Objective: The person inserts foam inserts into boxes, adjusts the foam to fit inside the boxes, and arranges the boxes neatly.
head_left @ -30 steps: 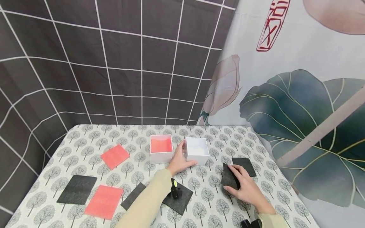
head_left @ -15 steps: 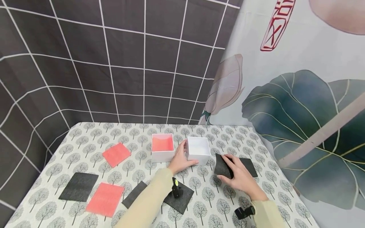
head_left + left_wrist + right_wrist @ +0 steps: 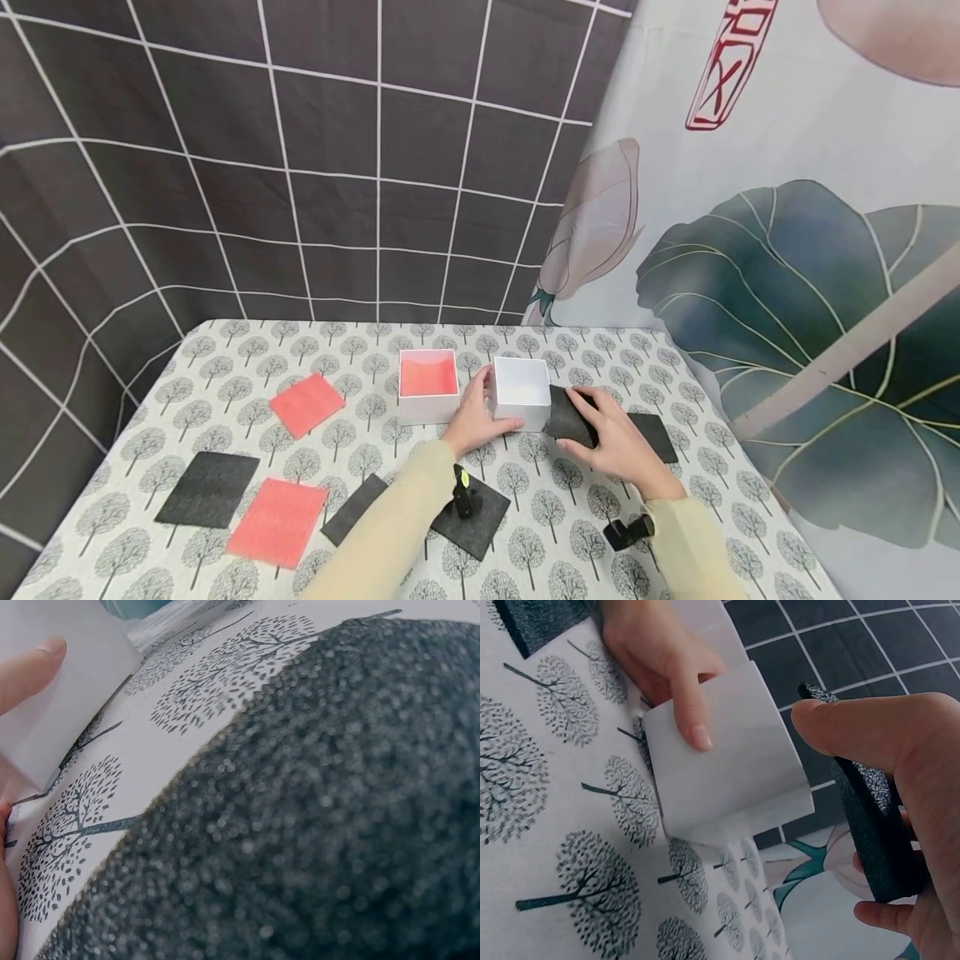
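Observation:
In the head view my left hand (image 3: 474, 422) holds the open-topped white box (image 3: 521, 417) at its near left corner. The thumb lies on the front wall, also seen in the right wrist view, and the fingers are partly hidden behind the left side. Just right of that box, my right hand (image 3: 617, 446) grips a black felt square (image 3: 567, 417), which bends between thumb and fingers. From the right wrist camera the felt (image 3: 870, 825) appears folded and off the cloth. A second white box (image 3: 427, 408), with red material inside, stands left of my left hand.
On the tree-print tablecloth (image 3: 532, 546), red squares (image 3: 307, 406) (image 3: 277, 522) and a black square (image 3: 207, 490) lie to the left. Other black squares (image 3: 480, 521) (image 3: 352, 510) are partly under the left forearm. One more black square (image 3: 654, 437) lies behind my right hand.
My right hand has moved left with the black felt square, from over the right side of the table to beside the white box. My left hand keeps its hold on the box.

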`<state>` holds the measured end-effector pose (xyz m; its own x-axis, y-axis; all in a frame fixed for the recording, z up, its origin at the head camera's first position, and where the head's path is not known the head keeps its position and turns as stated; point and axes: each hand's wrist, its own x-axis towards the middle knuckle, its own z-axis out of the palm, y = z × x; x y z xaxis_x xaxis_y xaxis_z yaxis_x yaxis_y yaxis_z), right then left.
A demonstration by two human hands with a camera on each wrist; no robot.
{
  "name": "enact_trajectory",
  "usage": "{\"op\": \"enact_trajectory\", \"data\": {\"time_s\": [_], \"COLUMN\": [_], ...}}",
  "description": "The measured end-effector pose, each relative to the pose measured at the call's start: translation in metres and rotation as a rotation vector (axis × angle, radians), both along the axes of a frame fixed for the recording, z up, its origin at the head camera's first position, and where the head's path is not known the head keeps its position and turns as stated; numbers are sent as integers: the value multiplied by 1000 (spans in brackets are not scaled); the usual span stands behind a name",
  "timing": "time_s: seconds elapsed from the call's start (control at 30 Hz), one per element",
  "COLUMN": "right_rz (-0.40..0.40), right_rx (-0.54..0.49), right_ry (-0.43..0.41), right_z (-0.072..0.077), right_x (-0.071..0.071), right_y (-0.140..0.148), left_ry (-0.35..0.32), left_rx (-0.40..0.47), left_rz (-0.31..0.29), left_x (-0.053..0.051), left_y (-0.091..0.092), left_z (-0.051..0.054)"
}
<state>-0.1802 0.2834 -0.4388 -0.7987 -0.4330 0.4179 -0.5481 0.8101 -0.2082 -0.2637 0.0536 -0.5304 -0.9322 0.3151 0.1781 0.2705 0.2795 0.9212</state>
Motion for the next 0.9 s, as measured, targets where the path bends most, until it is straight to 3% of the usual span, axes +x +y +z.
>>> {"op": "enact_trajectory", "data": {"time_s": [0.43,0.9], "right_rz": [78,107], "right_rx": [40,61], "right_ry": [36,-11], "right_z": [3,10], "right_x": [-28,-51], "right_y": [-16,-35], "left_ry": [26,63], "left_rx": [-6,3], "left_rz": [-5,-9], "left_x": [0,-2], "left_y": [0,0], "left_z": [0,-3]}}
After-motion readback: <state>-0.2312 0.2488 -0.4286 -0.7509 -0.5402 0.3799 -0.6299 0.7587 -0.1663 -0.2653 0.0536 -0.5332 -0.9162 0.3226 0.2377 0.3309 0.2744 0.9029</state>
